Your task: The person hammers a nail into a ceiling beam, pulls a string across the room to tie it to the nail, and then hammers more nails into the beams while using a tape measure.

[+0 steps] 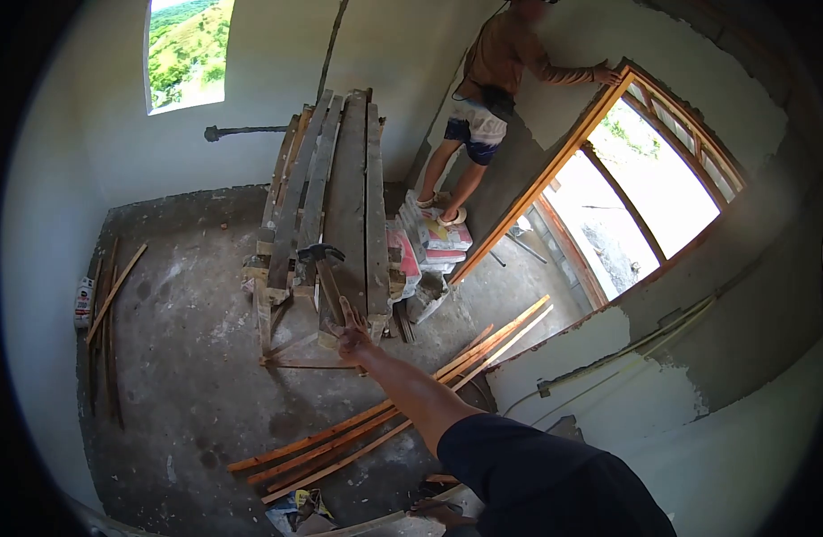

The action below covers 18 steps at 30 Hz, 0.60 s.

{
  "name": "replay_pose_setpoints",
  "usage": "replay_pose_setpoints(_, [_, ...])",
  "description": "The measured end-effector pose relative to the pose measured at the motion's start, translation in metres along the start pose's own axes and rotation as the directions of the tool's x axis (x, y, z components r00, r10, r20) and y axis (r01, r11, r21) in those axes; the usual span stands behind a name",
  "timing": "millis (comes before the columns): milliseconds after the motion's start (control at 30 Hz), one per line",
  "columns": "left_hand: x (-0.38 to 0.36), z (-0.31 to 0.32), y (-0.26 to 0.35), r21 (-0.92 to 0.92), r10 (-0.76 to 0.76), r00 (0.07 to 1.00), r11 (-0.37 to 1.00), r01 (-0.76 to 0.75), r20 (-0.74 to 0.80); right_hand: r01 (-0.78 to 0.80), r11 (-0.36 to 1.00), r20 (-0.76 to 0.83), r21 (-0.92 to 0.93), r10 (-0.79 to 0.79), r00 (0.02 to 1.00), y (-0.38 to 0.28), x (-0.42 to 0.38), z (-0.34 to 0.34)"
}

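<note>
Over rough planks point(344, 192) — right hand point(353, 336) reaching hammer point(322, 268).

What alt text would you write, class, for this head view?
From above, the wearer's right hand reaches for a hammer on stacked planks. Another person stands on cement bags beside a wooden window frame.

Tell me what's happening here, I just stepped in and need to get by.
The person wearing the camera stretches the right hand toward a hammer lying on a stack of planks; whether the hand touches its handle cannot be told. A co-worker stands on cement bags, one hand on the wooden door frame. Loose strips lie on the floor.
</note>
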<state>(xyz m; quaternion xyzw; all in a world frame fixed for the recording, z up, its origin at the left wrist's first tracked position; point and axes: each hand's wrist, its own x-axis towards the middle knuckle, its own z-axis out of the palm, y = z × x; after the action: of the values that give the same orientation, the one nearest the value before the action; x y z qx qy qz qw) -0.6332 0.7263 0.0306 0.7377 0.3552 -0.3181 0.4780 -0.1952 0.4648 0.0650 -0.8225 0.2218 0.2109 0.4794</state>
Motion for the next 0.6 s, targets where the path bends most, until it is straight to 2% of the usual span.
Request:
replay_pose_setpoints(333, [0.003, -0.026, -0.023, 0.005, -0.032, 0.999, 0.999, 0.032, 0.011, -0.037, 0.999, -0.032, 0.033, 0.038, 0.999, -0.002, -0.003, 0.007])
replay_pose_setpoints(600, [-0.012, -0.022, -0.046, 0.006, -0.123, 0.992, 0.992, 0.123, 0.011, -0.073, 0.996, -0.016, 0.041, 0.074, 0.997, -0.001, 0.007, 0.036])
